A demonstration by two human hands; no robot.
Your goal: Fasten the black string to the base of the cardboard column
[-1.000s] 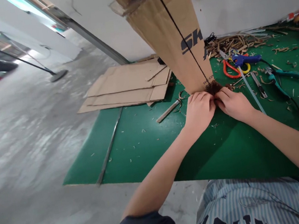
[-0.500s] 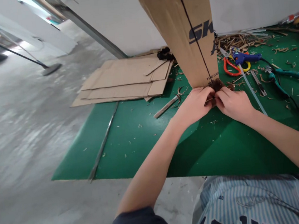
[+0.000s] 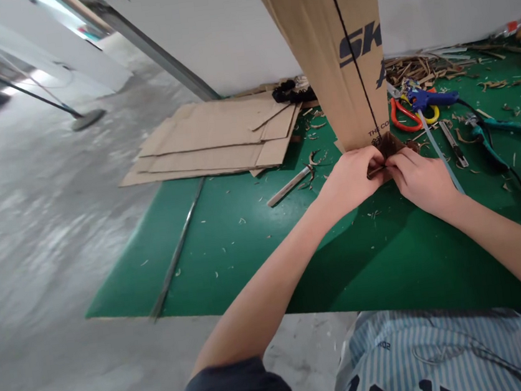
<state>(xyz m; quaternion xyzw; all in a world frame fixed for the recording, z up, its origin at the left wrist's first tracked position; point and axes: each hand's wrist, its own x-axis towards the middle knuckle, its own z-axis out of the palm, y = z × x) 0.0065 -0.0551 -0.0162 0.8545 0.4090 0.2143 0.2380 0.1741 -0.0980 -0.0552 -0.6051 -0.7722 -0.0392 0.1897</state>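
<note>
A tall, folded cardboard piece [image 3: 318, 44] with dark printing stands upright on the green table, leaning slightly. Down its face runs a thin black cord [image 3: 350, 44], which ends at my fingertips. My left hand [image 3: 350, 176] is closed in a pinch at the cord's lower end, against the cardboard's bottom edge. Opposite it, my right hand [image 3: 421, 177] pinches at the same spot, the fingertips of both hands almost touching. A small dark brown cardboard flap shows just behind the fingers. What exactly lies between the fingertips is mostly hidden.
Flat cardboard sheets [image 3: 215, 125] lie at the left, with a tangle of black cord [image 3: 293, 91] beside them. To the right are orange-handled scissors [image 3: 405, 117], a blue glue gun [image 3: 433, 99], a utility knife [image 3: 453, 145] and teal pliers [image 3: 489, 141]. Cardboard scraps [image 3: 425, 70] line the wall.
The cardboard and both hands have shifted slightly right in view. More of the dark flap shows behind my fingers. Both hands keep their pinch.
</note>
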